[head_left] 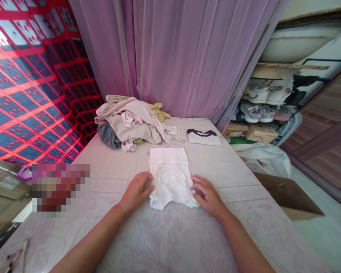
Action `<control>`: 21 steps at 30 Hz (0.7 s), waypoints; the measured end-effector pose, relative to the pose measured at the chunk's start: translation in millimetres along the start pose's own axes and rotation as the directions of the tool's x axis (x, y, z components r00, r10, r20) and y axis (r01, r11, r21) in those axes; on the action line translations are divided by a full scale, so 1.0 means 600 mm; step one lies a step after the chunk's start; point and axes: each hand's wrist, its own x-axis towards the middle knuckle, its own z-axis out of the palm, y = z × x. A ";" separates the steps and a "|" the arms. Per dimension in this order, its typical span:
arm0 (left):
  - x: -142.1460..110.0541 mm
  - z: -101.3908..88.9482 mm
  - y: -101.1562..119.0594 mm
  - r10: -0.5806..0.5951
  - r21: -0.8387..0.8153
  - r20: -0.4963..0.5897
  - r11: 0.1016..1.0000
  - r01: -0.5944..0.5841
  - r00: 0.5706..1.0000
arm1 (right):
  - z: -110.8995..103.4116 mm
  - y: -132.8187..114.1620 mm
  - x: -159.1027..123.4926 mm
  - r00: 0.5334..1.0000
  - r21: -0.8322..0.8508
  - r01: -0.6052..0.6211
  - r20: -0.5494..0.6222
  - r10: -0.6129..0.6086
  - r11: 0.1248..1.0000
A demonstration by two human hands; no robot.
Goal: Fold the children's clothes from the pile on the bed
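Observation:
A small white garment (173, 182) lies flat on the patterned bed cover (170, 242), its far end folded over into a straight-edged band. My left hand (138, 190) rests at its left edge, fingers slightly bent and thumb apart from them. At the right edge is my right hand (207, 194), its fingers spread and fingertips touching the cloth. Neither hand appears to grip it. Beyond the garment to the right lies a folded white shirt (204, 137) with a dark neckline.
A heap of clothes (133, 121) sits at the far left of the bed, before a purple curtain (182, 57). On the right stand shelves with sneakers (257, 112) and an open cardboard box (287, 191). A pixelated reddish patch (58, 189) covers part of the left side.

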 end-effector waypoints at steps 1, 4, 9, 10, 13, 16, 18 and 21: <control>-0.004 -0.004 0.000 -0.020 0.002 0.005 1.000 0.020 1.000 | -0.002 0.000 -0.001 1.000 0.007 0.005 -0.023 -0.005 1.000; -0.018 -0.016 -0.004 0.039 -0.018 0.097 0.999 -0.038 0.995 | -0.010 -0.018 0.005 0.994 0.005 0.017 -0.111 -0.016 1.000; -0.027 -0.010 -0.007 0.205 -0.064 0.090 0.978 -0.199 0.975 | -0.003 -0.117 0.036 0.993 -0.020 0.111 -0.040 -0.112 0.994; -0.027 -0.006 -0.006 0.216 -0.063 0.088 0.976 -0.211 0.972 | 0.006 -0.137 0.043 0.989 -0.017 0.145 0.013 -0.145 0.989; -0.027 0.000 0.000 0.214 -0.045 0.090 0.977 -0.210 0.973 | 0.043 -0.178 0.057 0.982 -0.050 0.165 0.096 -0.160 0.985; -0.036 -0.002 0.005 0.203 -0.030 0.112 0.979 -0.201 0.973 | 0.066 -0.183 0.058 0.991 -0.079 0.117 0.068 -0.112 0.990; -0.045 -0.005 0.007 0.204 -0.016 0.160 0.979 -0.204 0.966 | 0.068 -0.175 0.052 0.994 -0.065 0.106 0.032 -0.104 0.992; -0.055 -0.005 0.011 0.196 0.037 0.223 0.977 -0.209 0.955 | 0.061 -0.167 0.042 0.994 -0.021 0.110 -0.012 -0.110 0.994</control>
